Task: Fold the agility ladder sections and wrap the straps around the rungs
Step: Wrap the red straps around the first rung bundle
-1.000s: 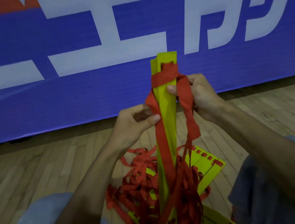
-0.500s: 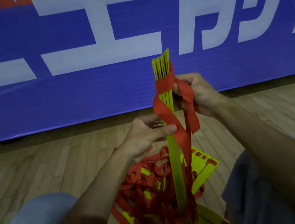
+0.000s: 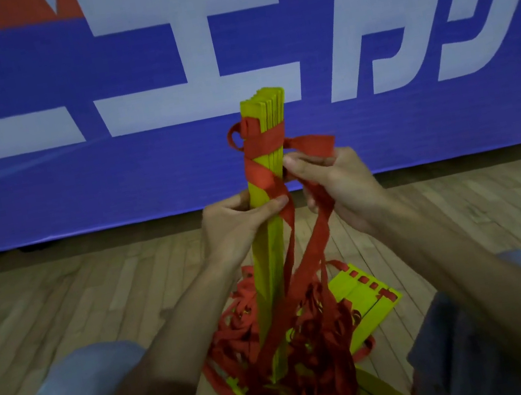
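The red strap [image 3: 263, 176] has wound one turn lower down the upright yellow rungs [image 3: 270, 265]. The left hand [image 3: 233, 228] grips the bundle below the wraps, thumb pinning the strap; the right hand [image 3: 342, 188], just right of it, pinches the slack.

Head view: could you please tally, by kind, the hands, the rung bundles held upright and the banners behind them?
Upright bundle of yellow rungs: 1
Hands: 2, the left hand gripping the bundle, the right hand pinching a red strap
Blue banner: 1
Total: 4
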{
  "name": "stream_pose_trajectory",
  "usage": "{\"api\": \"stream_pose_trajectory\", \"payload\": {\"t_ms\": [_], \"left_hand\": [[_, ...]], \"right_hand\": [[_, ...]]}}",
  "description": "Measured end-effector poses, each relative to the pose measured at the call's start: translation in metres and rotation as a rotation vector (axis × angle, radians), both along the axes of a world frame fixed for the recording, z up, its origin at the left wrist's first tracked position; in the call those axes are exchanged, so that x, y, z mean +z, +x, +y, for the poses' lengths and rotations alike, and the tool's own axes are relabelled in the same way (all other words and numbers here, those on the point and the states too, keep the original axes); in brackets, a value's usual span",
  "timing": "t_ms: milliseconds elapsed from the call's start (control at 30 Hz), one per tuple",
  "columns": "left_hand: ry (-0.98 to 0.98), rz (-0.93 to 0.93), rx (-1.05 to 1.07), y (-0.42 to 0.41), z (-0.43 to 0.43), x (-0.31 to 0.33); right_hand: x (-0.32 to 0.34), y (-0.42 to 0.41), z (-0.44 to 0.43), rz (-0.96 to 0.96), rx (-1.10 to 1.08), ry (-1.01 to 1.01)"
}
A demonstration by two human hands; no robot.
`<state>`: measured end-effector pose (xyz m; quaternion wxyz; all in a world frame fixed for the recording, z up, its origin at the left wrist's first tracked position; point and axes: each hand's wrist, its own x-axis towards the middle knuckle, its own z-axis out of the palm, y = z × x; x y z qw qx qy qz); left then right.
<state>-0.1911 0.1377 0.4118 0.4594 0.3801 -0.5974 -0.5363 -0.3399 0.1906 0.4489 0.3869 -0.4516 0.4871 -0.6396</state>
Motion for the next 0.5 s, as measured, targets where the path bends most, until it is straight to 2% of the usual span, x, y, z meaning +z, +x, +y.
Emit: {"api": "stream_pose_trajectory", "payload": {"t_ms": [100,300,400,500], "left_hand": [[-0.033,-0.046,0.067,-0.003,0.003,-0.001],[-0.190,-0.204,0.190,-0.010,0.009,-0.008],[-0.206,-0.228,0.144,-0.014,0.012,-0.013],[-0.187,-0.200,0.015,-0.015,0.011,-0.012]], "right_hand": [[-0.009,0.016,0.001,0.020,-0.105,0.000],[-0.017,0.023,-0.002,0.433,-0.309,-0.080],[-0.016,0.014,-0.008,0.577,-0.419,-0.043],[-0.013,0.001,-0.012,0.528,-0.455,-0.030]]}}
